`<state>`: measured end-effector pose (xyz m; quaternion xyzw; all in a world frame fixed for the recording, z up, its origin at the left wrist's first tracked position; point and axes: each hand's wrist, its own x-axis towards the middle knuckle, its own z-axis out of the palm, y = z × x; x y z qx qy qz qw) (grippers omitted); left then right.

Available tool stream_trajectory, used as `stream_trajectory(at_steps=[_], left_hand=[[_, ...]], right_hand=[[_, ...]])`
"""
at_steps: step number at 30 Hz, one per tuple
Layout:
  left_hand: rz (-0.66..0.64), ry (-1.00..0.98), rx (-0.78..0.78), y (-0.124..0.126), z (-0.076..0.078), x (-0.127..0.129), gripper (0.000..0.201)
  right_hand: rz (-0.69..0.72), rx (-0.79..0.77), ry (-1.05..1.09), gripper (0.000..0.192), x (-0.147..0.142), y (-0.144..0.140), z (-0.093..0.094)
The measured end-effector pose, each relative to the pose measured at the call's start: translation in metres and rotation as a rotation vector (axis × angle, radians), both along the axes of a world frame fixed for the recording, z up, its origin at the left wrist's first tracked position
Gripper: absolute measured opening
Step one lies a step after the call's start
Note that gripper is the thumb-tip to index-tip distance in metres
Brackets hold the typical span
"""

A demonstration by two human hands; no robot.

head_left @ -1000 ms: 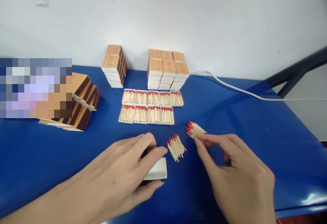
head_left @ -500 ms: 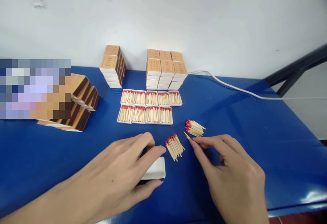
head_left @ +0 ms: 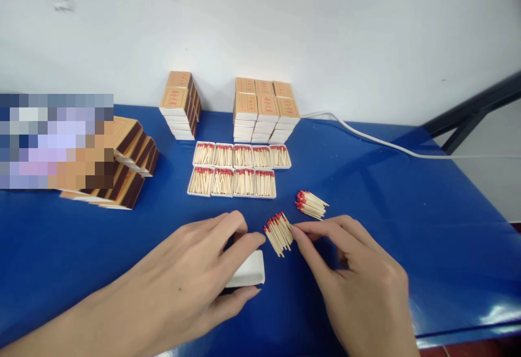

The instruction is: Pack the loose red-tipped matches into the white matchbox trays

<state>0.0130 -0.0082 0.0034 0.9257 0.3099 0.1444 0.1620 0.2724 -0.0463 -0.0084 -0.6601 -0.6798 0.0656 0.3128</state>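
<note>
My left hand point(head_left: 203, 270) is closed around a white matchbox tray point(head_left: 249, 270), which is mostly hidden under the palm and fingers. My right hand point(head_left: 350, 275) pinches a single red-tipped match point(head_left: 286, 220) between thumb and forefinger, at the right edge of a small pile of matches point(head_left: 277, 235). Those matches lie side by side on the table, heads pointing away from me. Just beyond my right fingertips lies a second pile of matches point(head_left: 311, 205), heads to the left.
Two rows of filled matchbox trays point(head_left: 223, 196) stand in mid-table. Behind them are stacked matchboxes point(head_left: 266, 106) and a narrower stack point(head_left: 175, 99). More matchboxes point(head_left: 130, 183) lean at left, partly behind a blurred patch. A white cable point(head_left: 378, 141) crosses the blue table point(head_left: 366, 183).
My right hand has moved left, carrying the match from beside the farther pile to the right edge of the nearer pile. My left hand has stayed on the tray.
</note>
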Motion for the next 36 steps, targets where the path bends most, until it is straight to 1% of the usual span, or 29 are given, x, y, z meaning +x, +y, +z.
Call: stream_trajectory(at_steps=[4, 8, 17, 23, 26, 31, 36], left_hand=[[0.006, 0.0, -0.012, 0.001, 0.001, 0.001, 0.048], [0.004, 0.005, -0.021, 0.0, 0.001, 0.0, 0.048], [0.009, -0.002, -0.023, 0.0, 0.0, 0.0, 0.046], [0.007, 0.004, -0.008, -0.001, 0.0, 0.0, 0.048], [0.009, 0.011, 0.0, 0.0, 0.0, 0.0, 0.046], [0.012, 0.014, 0.001, 0.001, 0.002, 0.0, 0.037], [0.004, 0.0, 0.003, 0.001, 0.0, 0.001, 0.04]], right_hand=[[-0.059, 0.051, -0.034, 0.011, 0.007, 0.002, 0.001], [-0.1, 0.097, -0.091, 0.014, 0.013, 0.006, -0.001], [-0.105, 0.119, -0.12, 0.017, 0.013, 0.005, -0.007], [-0.116, 0.12, -0.13, 0.017, 0.013, 0.005, -0.007], [-0.116, 0.126, -0.136, 0.017, 0.013, 0.006, -0.007], [-0.121, 0.139, -0.137, 0.019, 0.01, 0.007, -0.008], [-0.105, 0.126, -0.146, 0.021, 0.011, 0.006, -0.009]])
